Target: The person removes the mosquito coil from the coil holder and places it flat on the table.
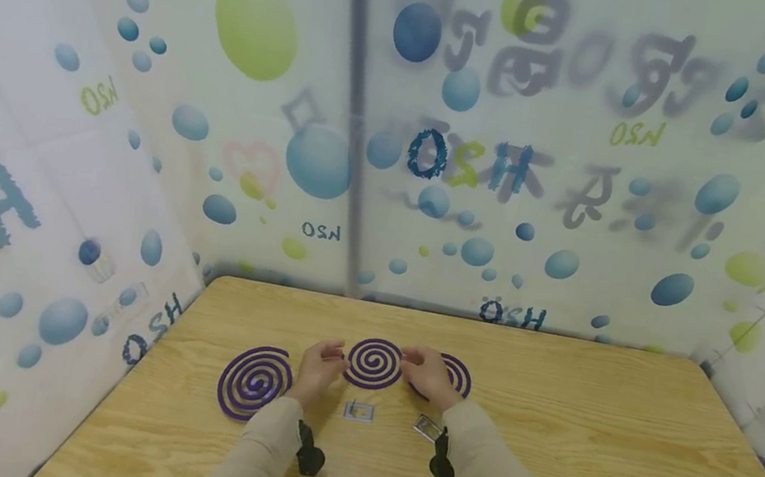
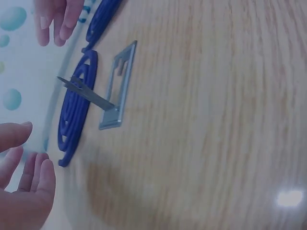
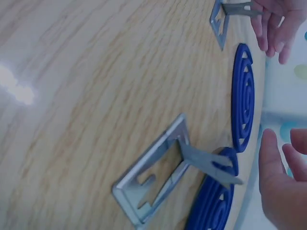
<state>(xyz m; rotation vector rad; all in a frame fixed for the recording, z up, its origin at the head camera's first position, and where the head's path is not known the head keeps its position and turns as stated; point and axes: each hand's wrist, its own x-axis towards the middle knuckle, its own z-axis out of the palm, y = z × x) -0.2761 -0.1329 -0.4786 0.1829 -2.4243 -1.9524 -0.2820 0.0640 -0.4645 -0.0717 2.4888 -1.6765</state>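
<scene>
A purple mosquito coil [image 1: 370, 387] lies flat on the table between my two hands. My left hand [image 1: 319, 370] hovers at its left side, fingers loosely bent with nothing in them. On the other side my right hand [image 1: 427, 372] is held over the edge of a second mosquito coil [image 1: 465, 378], partly hiding it; its fingers [image 3: 271, 153] are relaxed and hold nothing. A third mosquito coil [image 1: 223, 383] lies to the left. Nearer me are two metal coil stands, one stand [image 2: 123, 98] below the middle coil and another stand [image 3: 125, 184] by my right wrist, each with a raised prong.
The wooden table [image 1: 620, 443] extends to both sides and toward me. Behind it hangs a patterned curtain [image 1: 572, 177] with blue and green dots, and similar sheets close off the left and right.
</scene>
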